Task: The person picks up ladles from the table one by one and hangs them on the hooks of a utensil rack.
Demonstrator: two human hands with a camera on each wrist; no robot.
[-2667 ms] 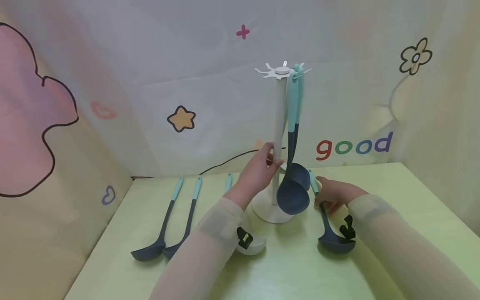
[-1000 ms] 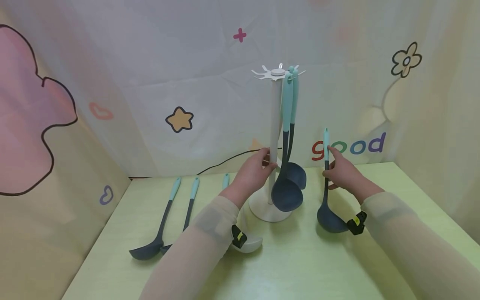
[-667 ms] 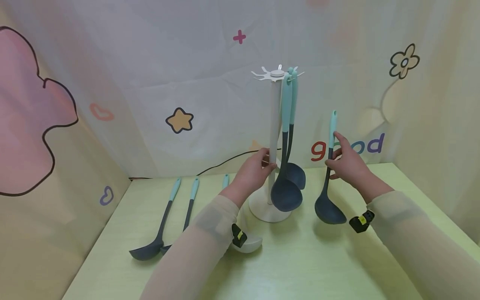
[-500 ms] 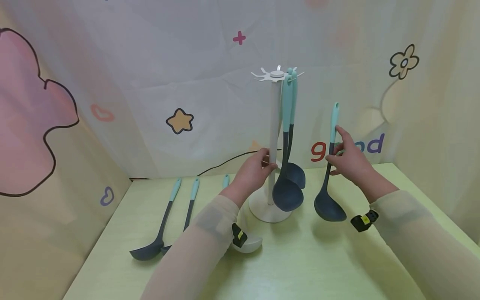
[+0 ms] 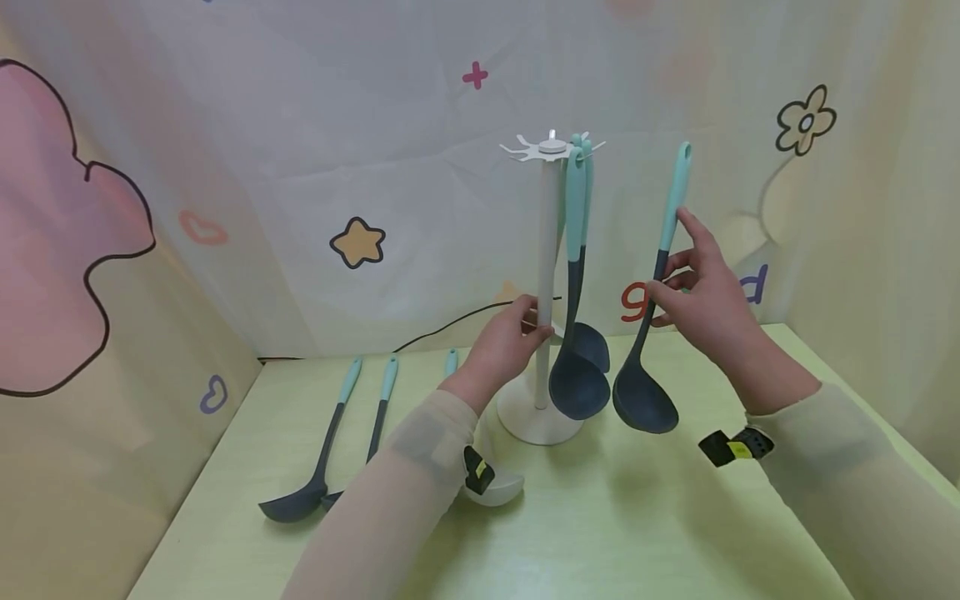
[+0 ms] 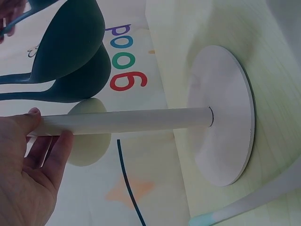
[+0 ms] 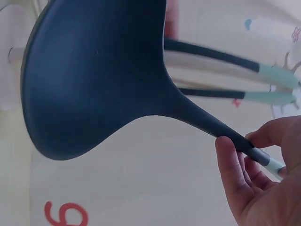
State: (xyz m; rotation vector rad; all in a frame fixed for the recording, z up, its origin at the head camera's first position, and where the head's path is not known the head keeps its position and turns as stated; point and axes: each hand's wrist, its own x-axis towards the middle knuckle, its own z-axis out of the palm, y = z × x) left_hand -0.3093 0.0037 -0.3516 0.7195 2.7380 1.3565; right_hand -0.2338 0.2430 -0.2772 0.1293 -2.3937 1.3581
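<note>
My right hand [image 5: 708, 300] pinches a dark blue ladle [image 5: 645, 400] with a mint handle, around the lower handle and the upper shaft. This ladle hangs in the air, tilted with its handle end up and to the right. My left hand [image 5: 506, 346] grips the pole of a white utensil stand [image 5: 547, 242] at mid-height. From its hooked top [image 5: 552, 148] hang two dark ladles, the front one [image 5: 579, 385] overlapping the other [image 5: 592, 343]. Behind the pole, a cream utensil's rounded head [image 6: 89, 153] shows in the left wrist view.
Two dark ladles [image 5: 296, 502] with mint handles lie on the pale green table [image 5: 585, 542] at the left. A white ladle [image 5: 497, 490] lies partly under my left forearm. A printed cloth [image 5: 420, 200] stands behind the table.
My right hand has picked the dark ladle up from the table, raised it, and most recently brought it leftward, closer to the hanging ladles. My left hand stays on the pole.
</note>
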